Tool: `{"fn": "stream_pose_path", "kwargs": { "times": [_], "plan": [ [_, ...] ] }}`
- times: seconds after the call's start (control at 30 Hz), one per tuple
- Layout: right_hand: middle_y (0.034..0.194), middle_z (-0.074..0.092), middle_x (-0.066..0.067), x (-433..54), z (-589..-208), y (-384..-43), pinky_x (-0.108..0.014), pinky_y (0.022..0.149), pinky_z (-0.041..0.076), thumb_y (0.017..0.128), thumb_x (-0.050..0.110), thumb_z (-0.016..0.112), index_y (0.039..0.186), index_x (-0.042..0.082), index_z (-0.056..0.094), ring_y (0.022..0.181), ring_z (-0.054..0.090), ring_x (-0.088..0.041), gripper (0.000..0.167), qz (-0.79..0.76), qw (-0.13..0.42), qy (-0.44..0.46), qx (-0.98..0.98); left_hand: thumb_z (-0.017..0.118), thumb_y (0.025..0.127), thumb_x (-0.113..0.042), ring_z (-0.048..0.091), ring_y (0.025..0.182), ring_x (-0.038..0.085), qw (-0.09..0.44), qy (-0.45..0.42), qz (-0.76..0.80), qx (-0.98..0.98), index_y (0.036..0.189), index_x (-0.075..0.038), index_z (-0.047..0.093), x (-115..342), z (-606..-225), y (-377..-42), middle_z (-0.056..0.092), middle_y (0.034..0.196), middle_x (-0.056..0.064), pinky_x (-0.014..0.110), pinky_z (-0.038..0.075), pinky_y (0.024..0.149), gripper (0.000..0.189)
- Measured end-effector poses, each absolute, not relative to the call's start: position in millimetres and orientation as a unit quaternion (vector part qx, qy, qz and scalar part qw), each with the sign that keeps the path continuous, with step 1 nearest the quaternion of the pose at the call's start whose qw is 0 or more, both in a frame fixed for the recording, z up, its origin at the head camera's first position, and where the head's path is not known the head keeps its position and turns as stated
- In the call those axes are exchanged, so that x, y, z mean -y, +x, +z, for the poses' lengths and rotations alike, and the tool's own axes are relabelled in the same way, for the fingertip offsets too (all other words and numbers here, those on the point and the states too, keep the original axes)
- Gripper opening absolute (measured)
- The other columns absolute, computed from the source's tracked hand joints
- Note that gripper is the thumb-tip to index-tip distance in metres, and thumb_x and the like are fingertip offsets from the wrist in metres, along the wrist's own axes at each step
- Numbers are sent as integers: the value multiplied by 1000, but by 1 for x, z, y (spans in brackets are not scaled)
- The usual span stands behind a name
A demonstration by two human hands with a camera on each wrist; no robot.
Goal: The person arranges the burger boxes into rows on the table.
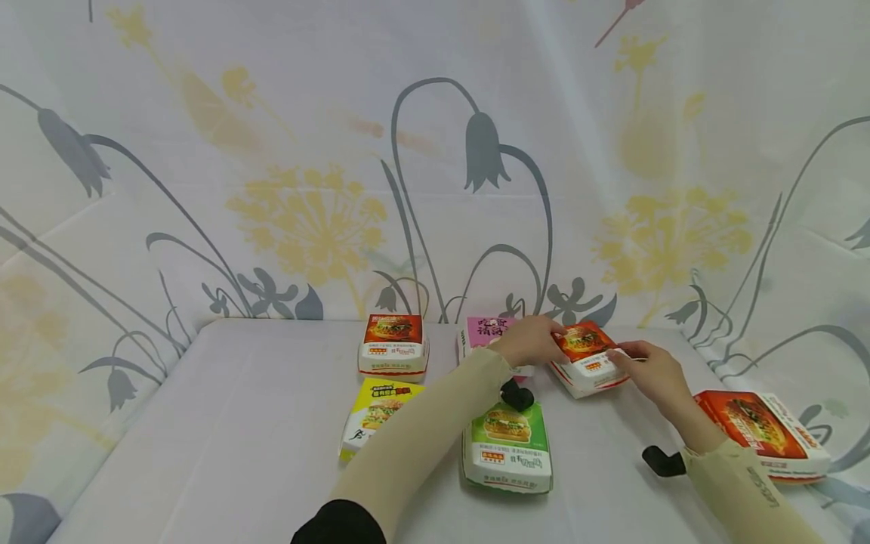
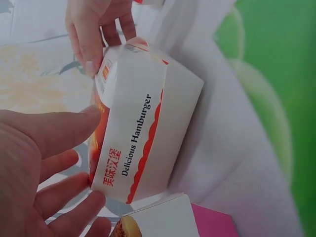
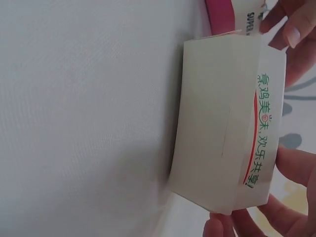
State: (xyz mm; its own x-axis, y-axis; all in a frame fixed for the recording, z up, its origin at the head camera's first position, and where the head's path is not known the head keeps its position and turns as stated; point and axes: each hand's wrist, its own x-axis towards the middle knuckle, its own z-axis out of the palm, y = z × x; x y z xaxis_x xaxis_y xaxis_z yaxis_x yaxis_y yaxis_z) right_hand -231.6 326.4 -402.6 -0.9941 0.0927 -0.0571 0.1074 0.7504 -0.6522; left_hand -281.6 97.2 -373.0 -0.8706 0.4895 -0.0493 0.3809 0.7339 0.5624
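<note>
A red and white hamburger box point(image 1: 588, 358) sits at the back right, turned at an angle, beside a pink box point(image 1: 476, 332). My left hand point(image 1: 533, 341) is at its left end; in the left wrist view the thumb point(image 2: 74, 129) lies at the top edge and the fingertips at the back corner. My right hand point(image 1: 654, 372) holds the opposite end, thumb on the lid and fingers round the side. The box's plain front point(image 3: 212, 118) and printed lid flap show in the right wrist view. The left forearm partly hides the pink box.
In front of the pink box lies a green box point(image 1: 508, 453). Left of it are a yellow box point(image 1: 370, 412), partly behind the left sleeve, and another red box point(image 1: 393, 344). A larger red box point(image 1: 768, 434) lies by the right forearm. A flowered curtain point(image 1: 435, 189) borders the white table.
</note>
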Motion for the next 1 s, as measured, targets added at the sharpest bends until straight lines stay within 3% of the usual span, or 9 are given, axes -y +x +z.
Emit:
{"fn": "stream_pose_path", "kwargs": {
  "times": [0.2, 0.37, 0.63, 0.87, 1.0],
  "plan": [
    [151, 34, -33, -329, -407, -232, -64, 102, 37, 100, 50, 53, 153, -2, 31, 134, 36, -52, 77, -395, 33, 17, -918, 80, 84, -34, 56, 117, 8, 96, 272, 266, -920, 135, -23, 65, -96, -375, -285, 63, 132, -6, 24, 46, 96, 54],
    [156, 24, -33, -328, -408, -233, -68, 103, 34, 99, 50, 56, 156, 3, 27, 136, 29, -57, 80, -397, 61, -1, -916, 79, 85, -33, 55, 116, 6, 103, 287, 258, -917, 137, -24, 63, -96, -374, -285, 62, 133, -6, 23, 45, 96, 56],
    [154, 26, -34, -326, -406, -234, -68, 103, 33, 99, 52, 54, 155, 1, 27, 135, 29, -57, 80, -384, 61, 8, -921, 78, 86, -32, 54, 118, 6, 100, 291, 237, -921, 138, -24, 61, -97, -373, -284, 60, 135, -9, 24, 44, 98, 56],
    [154, 26, -33, -324, -405, -235, -67, 104, 34, 98, 56, 51, 156, 1, 25, 136, 28, -56, 84, -387, 51, 29, -920, 78, 84, -32, 57, 103, 4, 96, 324, 217, -916, 134, -24, 65, -102, -371, -282, 66, 124, -9, 19, 44, 86, 52],
    [155, 24, -33, -325, -405, -237, -67, 104, 33, 98, 57, 50, 156, 2, 23, 136, 26, -57, 84, -388, 51, 38, -920, 77, 85, -30, 55, 101, 5, 103, 347, 211, -908, 134, -23, 66, -105, -370, -282, 67, 123, -8, 16, 42, 85, 51]
  ]
}}
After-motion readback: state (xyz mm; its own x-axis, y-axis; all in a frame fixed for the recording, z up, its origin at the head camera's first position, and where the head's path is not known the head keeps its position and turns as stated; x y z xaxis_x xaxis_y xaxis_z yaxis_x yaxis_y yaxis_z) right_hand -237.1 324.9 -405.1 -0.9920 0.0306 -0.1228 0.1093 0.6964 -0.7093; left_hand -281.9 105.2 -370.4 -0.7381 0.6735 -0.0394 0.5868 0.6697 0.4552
